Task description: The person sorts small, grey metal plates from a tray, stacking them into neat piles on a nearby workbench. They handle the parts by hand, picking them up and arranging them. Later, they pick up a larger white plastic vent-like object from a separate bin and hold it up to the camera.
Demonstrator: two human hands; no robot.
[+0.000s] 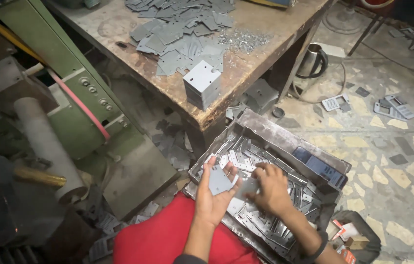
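In the lower middle of the frame the left hand (215, 194) lies palm up with its fingers half spread, cradling a flat grey metal plate (219, 181) with notched edges and a dull, matte face. Just right of it the right hand (270, 189) is turned palm down, its fingers curled and pinching a second plate (247, 187) of the same grey sheet; that plate's inner edge lies close to the left hand's fingertips.

Both hands hover over a shallow rectangular metal tray (285, 142), dark and scuffed, which fills the lower centre and is heaped with small bright stamped pieces lying at every angle. A dark phone (320, 167) rests on the tray's right rim. Red cloth (168, 234) covers the bottom edge of the frame beneath the forearms.

Above the tray, a worn wooden desk (119, 29) with a chipped, stained edge crosses the top of the frame. It carries a loose pile of grey plates (182, 29), a neat square stack (202, 84) near its front edge, and a scatter of fine metal chips (243, 41). A green machine (77, 93) with a pale cylinder fills the left side. At upper right, a steel kettle (312, 61) stands on a mottled stone-chip floor (402, 161).
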